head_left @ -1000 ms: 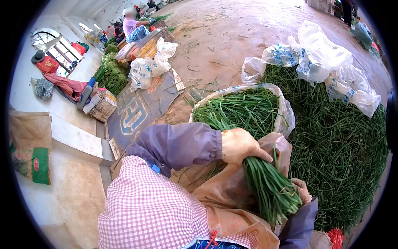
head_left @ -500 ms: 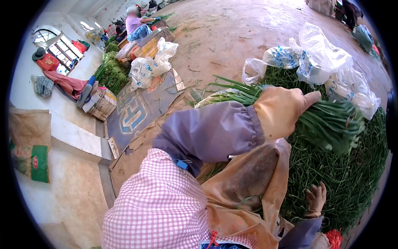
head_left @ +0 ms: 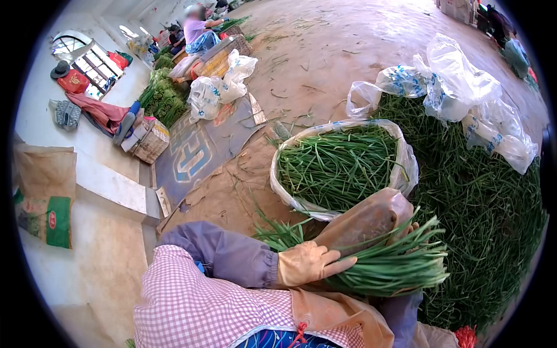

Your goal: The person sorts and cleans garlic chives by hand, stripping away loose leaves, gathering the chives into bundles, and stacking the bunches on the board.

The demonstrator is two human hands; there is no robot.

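Note:
A bunch of long green chives [head_left: 389, 264] lies across my lap, in front of my knee under a brown apron [head_left: 365, 223]. My left hand [head_left: 308, 264], in a tan glove, is closed over the bunch's left part, its index finger pointing along the leaves. My right hand [head_left: 408, 229] grips the bunch from the far side; only its fingertips show, the rest hidden behind leaves. Just beyond the knee stands an oval container lined with clear plastic [head_left: 409, 159], filled with loose chives [head_left: 336, 168].
A big heap of chives [head_left: 476, 232] spreads along the right, with clear plastic bags [head_left: 458, 81] on its far end. Farther left are a printed mat [head_left: 194, 159], a wicker basket [head_left: 152, 141] and another plastic bag [head_left: 212, 95]. A person [head_left: 200, 32] sits at the back.
My left hand has come back from over the heap to my lap, bringing the bunch. My right hand has moved up from the heap onto the bunch. The lined container is now uncovered.

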